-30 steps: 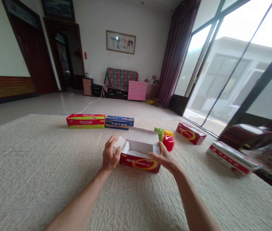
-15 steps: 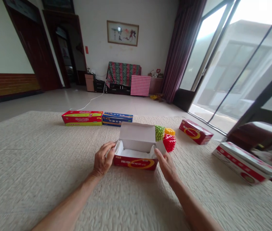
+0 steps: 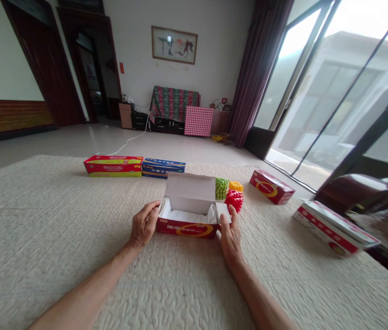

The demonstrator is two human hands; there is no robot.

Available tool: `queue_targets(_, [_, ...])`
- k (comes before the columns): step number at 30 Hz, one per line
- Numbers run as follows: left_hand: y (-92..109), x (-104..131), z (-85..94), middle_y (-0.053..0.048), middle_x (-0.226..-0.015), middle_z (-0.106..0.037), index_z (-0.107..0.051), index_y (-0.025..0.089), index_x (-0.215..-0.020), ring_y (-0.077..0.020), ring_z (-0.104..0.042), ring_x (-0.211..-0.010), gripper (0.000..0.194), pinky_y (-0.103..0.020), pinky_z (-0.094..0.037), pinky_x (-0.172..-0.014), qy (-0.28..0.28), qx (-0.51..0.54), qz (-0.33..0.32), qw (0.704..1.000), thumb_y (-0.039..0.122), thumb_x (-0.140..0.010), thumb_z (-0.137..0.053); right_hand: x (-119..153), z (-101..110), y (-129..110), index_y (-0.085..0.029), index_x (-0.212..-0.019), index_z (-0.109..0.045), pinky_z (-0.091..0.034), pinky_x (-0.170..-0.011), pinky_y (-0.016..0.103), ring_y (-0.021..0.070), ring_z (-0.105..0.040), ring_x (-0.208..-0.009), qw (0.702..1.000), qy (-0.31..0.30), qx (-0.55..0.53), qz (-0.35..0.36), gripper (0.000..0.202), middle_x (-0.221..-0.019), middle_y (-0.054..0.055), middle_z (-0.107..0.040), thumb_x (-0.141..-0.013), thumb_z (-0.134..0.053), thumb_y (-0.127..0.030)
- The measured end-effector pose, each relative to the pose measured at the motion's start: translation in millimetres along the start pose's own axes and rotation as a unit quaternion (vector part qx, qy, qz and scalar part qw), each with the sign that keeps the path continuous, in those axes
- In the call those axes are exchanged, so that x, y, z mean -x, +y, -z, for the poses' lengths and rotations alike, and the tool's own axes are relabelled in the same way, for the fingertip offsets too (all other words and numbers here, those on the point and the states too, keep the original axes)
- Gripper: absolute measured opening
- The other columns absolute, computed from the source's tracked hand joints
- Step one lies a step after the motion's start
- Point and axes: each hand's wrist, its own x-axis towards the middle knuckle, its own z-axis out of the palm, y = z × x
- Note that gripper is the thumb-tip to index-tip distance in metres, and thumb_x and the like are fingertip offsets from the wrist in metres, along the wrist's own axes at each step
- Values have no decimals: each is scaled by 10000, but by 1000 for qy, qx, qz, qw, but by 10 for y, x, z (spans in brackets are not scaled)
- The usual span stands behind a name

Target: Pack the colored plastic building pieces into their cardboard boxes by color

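A red cardboard box (image 3: 176,229) with yellow lettering sits in front of me, its lid (image 3: 190,187) raised at the back. White lining (image 3: 188,216) shows inside, bunched at both ends. My left hand (image 3: 142,227) is closed at the box's left end, thumb in front and fingers along the outer side. At the other end, my right hand (image 3: 231,236) pinches the white side flap (image 3: 223,211) between thumb and fingers. Just behind that flap lie spiky toy-like pieces: a green one (image 3: 221,188), a yellow one (image 3: 236,186) and a red one (image 3: 235,200).
A red-and-yellow box (image 3: 113,167) and a blue box (image 3: 163,168) stand end to end at the back left. To the right are another red box (image 3: 271,187) and a white-and-red box (image 3: 334,228). Everything rests on a cream quilted cover (image 3: 59,229).
My right thumb has shifted from the box's inner right edge onto the side flap, which now stands more upright. The left hand keeps its hold. The whole view has shifted slightly.
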Motion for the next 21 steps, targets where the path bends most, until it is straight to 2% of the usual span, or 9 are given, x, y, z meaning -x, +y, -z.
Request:
queue_targets(3, [-5,8,-14,-75,-1024,-726,-667,159,-1049,-208,-671,-941,407,-292,-520,-863,4,-2,2,1000,414,-898,-388,-6,-15,-22,-205,-1363,-407,-486,-872,403,259,-590,-1088,999,-3,-34,-15,625,-1251,109,-588,-847,-475,-551])
queue_targets(6, [-22,17,-25,-75,-1043,-723,-664,162,-1065,-208,-666,-963,411,-295,-509,-888,7,-3,-2,1000,413,-905,-380,-22,-39,-41,-196,-1134,-581,-470,-864,374,237,-611,-987,1000,-2,-15,7,464,-1064,68,-655,-847,-450,-536])
queue_targets(8, [-33,24,-24,-73,-1054,-723,-665,168,-1065,-210,-664,-976,410,-297,-506,-893,9,-5,1,1000,416,-908,-378,-35,-58,-43,-190,-1030,-619,-451,-879,359,232,-595,-987,999,5,13,31,423,-1017,64,-660,-850,-430,-523])
queue_targets(11, [-43,37,-13,-74,-1066,-721,-665,169,-1070,-209,-661,-991,413,-290,-505,-891,15,-7,9,1000,420,-911,-378,-49,-81,-29,-176,-1051,-609,-446,-876,351,227,-586,-980,999,3,22,47,433,-1024,73,-653,-859,-409,-509])
queue_targets(15, [-48,46,-4,-79,-1073,-720,-667,158,-1078,-209,-658,-1013,420,-286,-498,-906,14,5,9,1000,413,-913,-376,-46,-83,-6,-180,-1107,-605,-454,-853,354,238,-585,-1000,999,-11,33,34,478,-1065,76,-654,-862,-401,-536])
queue_targets(21, [-84,54,-15,-72,-1085,-720,-669,172,-1094,-218,-650,-1036,429,-298,-496,-923,10,2,25,1000,433,-912,-381,-8,-52,26,-185,-1150,-591,-419,-945,383,248,-560,-1089,999,-31,26,32,481,-1150,93,-637,-890,-377,-527])
